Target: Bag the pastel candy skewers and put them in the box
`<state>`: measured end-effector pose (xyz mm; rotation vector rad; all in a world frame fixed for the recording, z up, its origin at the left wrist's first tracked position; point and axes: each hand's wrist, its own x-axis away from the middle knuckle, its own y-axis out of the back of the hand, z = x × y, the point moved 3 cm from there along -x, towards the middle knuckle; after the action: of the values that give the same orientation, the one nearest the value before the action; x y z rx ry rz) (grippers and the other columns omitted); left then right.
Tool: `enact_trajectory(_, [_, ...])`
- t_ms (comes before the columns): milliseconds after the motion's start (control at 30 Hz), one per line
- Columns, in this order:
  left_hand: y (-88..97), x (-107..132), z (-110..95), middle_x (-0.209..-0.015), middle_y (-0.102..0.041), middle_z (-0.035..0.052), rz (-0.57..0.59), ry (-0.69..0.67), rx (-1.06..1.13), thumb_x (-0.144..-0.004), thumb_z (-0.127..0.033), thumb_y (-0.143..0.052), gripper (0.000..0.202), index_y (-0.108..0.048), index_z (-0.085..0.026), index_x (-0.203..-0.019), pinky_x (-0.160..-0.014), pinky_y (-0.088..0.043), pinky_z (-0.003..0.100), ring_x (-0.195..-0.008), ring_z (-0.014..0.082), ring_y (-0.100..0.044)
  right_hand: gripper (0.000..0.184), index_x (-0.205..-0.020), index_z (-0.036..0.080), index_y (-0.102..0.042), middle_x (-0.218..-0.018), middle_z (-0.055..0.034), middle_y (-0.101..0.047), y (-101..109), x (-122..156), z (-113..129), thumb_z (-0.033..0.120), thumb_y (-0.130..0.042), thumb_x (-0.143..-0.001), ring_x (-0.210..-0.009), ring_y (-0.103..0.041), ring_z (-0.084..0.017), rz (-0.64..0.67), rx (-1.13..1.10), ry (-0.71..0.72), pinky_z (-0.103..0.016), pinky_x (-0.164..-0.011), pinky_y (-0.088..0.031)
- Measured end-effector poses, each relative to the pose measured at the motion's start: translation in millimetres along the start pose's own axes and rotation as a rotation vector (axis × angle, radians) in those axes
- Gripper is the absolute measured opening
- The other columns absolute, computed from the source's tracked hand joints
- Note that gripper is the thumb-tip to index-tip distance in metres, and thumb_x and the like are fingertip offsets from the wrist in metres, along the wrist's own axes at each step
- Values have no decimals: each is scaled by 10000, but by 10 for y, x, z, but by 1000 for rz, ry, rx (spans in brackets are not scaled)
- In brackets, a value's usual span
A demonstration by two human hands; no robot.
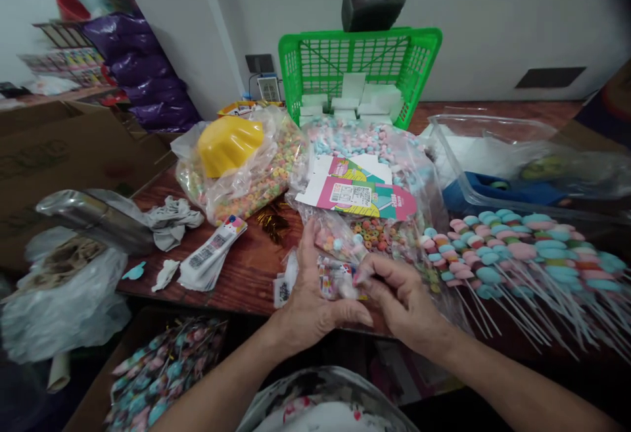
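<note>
My left hand (315,297) lies at the table's front edge, fingers stretched and thumb apart, beside a small clear packet with printed figures (338,277). Across from it, my right hand (401,294) is closed in a pinch at the packet's right side; a bit of pink shows at its fingertips, too small to name. Behind both hands is an open clear bag of coloured cereal rings (382,231), with a few marshmallows among them. To the right lies a heap of pink and blue marshmallow skewers (522,248) on white sticks.
A printed carton (352,192) rests on a bag of marshmallows (355,136), before a green basket (352,41). Leftward are a yellow bowl (229,146) on a cereal bag, stacked labels (211,254) and a steel flask (93,218). Below stands a box of wrapped skewers (165,373).
</note>
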<state>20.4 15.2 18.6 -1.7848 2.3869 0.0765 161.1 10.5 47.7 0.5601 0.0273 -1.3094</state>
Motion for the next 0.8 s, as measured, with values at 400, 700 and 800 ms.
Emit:
enact_trajectory(400, [583, -87, -259, -1462, -295, 112, -413, -304, -270, -744, -390, -692, 832, -245, -314, -1441, -1000, -387, 448, -1323, 312, -312, 206, -642, 191, -460, -554, 47, -406, -440, 103, -15, 242, -468, -841, -511, -359, -88, 218, -201, -163, -201, -461, -314])
enact_trajectory(700, [403, 660, 101, -777, -561, -10, 28, 325, 316, -680, -453, -732, 467, -563, -193, -1029, -612, -462, 227, -634, 103, -538, 100, -753, 193, -558, -673, -20, -564, -753, -107, 9, 147, -500, -820, -643, -520, -154, -10, 206, 504, -275, -598, -384])
enact_trajectory(800, [760, 906, 172, -705, -545, 4, -66, 219, -121, -767, -428, -647, 271, -597, -165, -808, -618, -432, 230, -625, 114, -493, 159, -723, 190, -546, -608, 11, -545, -1195, -17, -105, 175, -462, -857, -553, -500, -121, 264, -67, 158, -237, -516, -372])
